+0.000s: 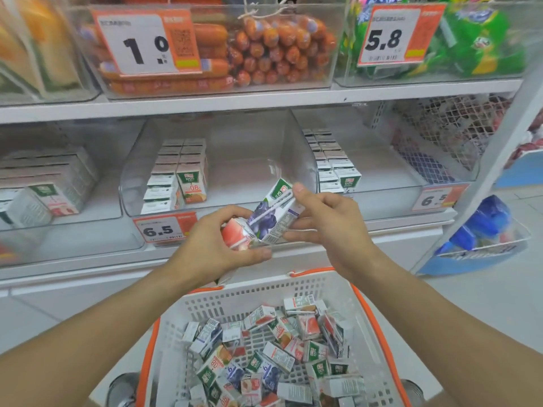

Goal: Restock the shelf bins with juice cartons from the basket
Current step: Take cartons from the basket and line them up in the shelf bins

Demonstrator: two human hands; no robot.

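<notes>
My left hand (219, 248) grips a small red-and-white juice carton (236, 235) in front of the middle shelf. My right hand (326, 218) pinches a blueberry juice carton (271, 214), tilted, with the thumb on its top; the two cartons touch. Below them stands a white basket with orange trim (364, 327) holding several loose juice cartons (273, 356). The clear middle bin (249, 160) holds rows of orange-juice cartons (179, 177) on its left side. The right bin (379, 183) holds a row of cartons (332, 163) at its left; the left bin (97, 201) is filled with cartons (50, 183).
The upper shelf carries bins of sausages (264, 51) and green packets (476, 39) with price tags. A wire basket (484, 236) with blue packs hangs at the right. Price tags reading 6.5 (161, 229) sit on the bin fronts.
</notes>
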